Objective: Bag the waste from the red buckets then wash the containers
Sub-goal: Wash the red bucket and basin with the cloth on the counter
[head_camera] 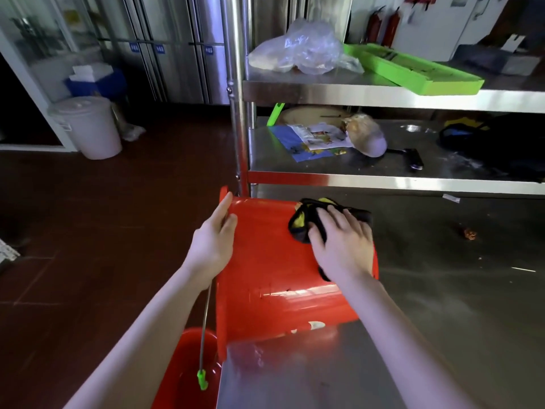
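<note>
Head view. A stainless-steel worktable (442, 305) fills the right half, with a two-tier steel shelf rack (383, 97) rising from its far side. A large red plastic bucket (265, 276) lies on its side on the table's left end, its open mouth facing left past the table edge and its base pointing right. A second red plastic bucket (188, 349) stands on the dark red floor directly below that mouth. A white lidded plastic pail (91, 128) stands on the floor at far left, well apart from both. On the top shelf a flat bright-green plastic tray (413, 72) lies just beside a crumpled clear plastic bag (303, 48).

The left hand (215, 237) holds the tipped bucket's rim at its upper edge, thumb on the outer wall and fingers lying along the rim. The right hand (342, 246) lies flat, fingers straight and spread, pressing a black-and-yellow cloth (300, 222) onto the bucket's upturned side wall. The bucket's thin metal wire handle (206, 320) hangs from the rim under the left wrist, its small green plastic grip (202, 379) dangling over the lower bucket.
</note>
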`<move>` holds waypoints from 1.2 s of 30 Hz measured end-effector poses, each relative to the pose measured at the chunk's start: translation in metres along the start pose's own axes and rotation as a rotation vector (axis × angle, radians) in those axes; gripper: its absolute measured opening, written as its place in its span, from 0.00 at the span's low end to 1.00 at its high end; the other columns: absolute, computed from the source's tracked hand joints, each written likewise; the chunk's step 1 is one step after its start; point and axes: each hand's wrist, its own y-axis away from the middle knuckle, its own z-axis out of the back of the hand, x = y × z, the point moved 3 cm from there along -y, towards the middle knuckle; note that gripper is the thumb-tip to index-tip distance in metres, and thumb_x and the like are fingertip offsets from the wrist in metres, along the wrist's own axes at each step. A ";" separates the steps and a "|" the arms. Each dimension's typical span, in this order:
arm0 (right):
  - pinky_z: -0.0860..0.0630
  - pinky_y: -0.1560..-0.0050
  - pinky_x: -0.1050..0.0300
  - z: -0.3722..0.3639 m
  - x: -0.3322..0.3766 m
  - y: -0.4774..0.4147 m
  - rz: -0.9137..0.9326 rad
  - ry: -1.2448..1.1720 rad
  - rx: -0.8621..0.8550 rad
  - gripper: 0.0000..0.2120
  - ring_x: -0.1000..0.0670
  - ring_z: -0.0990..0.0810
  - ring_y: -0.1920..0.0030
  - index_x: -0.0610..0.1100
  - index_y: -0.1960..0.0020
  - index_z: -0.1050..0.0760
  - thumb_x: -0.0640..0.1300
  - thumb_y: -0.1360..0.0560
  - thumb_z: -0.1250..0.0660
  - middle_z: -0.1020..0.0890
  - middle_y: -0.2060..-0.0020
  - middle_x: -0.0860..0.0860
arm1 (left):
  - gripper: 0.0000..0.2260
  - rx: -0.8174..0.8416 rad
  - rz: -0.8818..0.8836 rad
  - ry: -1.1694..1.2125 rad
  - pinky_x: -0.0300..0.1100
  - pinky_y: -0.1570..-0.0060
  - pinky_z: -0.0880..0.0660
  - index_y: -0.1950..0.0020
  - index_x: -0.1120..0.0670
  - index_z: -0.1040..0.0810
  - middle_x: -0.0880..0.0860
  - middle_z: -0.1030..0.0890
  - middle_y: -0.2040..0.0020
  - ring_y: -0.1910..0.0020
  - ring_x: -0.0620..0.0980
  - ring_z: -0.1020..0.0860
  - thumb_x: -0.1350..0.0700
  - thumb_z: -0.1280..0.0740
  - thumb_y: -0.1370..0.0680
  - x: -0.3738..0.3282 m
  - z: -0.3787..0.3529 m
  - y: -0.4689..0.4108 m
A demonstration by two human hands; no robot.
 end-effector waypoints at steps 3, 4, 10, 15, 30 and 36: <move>0.31 0.36 0.44 -0.003 0.062 0.022 0.218 -0.085 -0.051 0.23 0.41 0.27 0.34 0.51 0.33 0.26 0.59 0.23 0.45 0.24 0.33 0.48 | 0.19 -0.060 0.010 -0.059 0.37 0.66 0.26 0.27 0.32 0.39 0.48 0.20 0.57 0.67 0.43 0.25 0.46 0.46 0.17 0.000 0.000 -0.015; 0.33 0.34 0.43 -0.007 0.081 0.032 0.297 -0.098 -0.036 0.24 0.41 0.29 0.32 0.53 0.30 0.29 0.60 0.23 0.45 0.26 0.31 0.48 | 0.19 -0.080 0.021 -0.060 0.33 0.64 0.26 0.27 0.32 0.38 0.48 0.20 0.51 0.63 0.40 0.23 0.46 0.45 0.18 0.002 0.002 -0.018; 0.33 0.33 0.44 -0.011 0.070 0.042 0.327 -0.099 -0.039 0.21 0.42 0.29 0.31 0.54 0.33 0.26 0.59 0.23 0.42 0.26 0.32 0.49 | 0.19 -0.063 0.051 -0.049 0.31 0.61 0.25 0.26 0.34 0.38 0.43 0.20 0.54 0.63 0.35 0.25 0.47 0.44 0.17 0.014 0.013 -0.010; 0.24 0.41 0.44 0.009 -0.042 0.023 -0.043 -0.117 -0.070 0.19 0.40 0.21 0.39 0.45 0.37 0.21 0.52 0.24 0.38 0.21 0.37 0.46 | 0.19 -0.012 0.158 0.000 0.51 0.57 0.21 0.25 0.36 0.39 0.52 0.20 0.59 0.58 0.53 0.24 0.47 0.45 0.16 0.007 0.018 -0.013; 0.31 0.33 0.46 0.001 0.080 0.057 0.337 -0.145 -0.014 0.24 0.43 0.29 0.31 0.51 0.32 0.27 0.61 0.23 0.41 0.25 0.32 0.49 | 0.20 0.036 0.194 -0.134 0.45 0.39 0.28 0.25 0.38 0.37 0.53 0.25 0.33 0.41 0.50 0.23 0.50 0.45 0.17 0.002 0.021 -0.033; 0.26 0.39 0.46 0.011 -0.055 0.039 -0.108 -0.162 -0.003 0.20 0.42 0.25 0.35 0.47 0.33 0.25 0.53 0.22 0.35 0.25 0.32 0.47 | 0.20 0.049 0.180 -0.128 0.47 0.47 0.24 0.24 0.38 0.40 0.53 0.27 0.33 0.53 0.46 0.23 0.49 0.47 0.16 -0.005 0.015 -0.037</move>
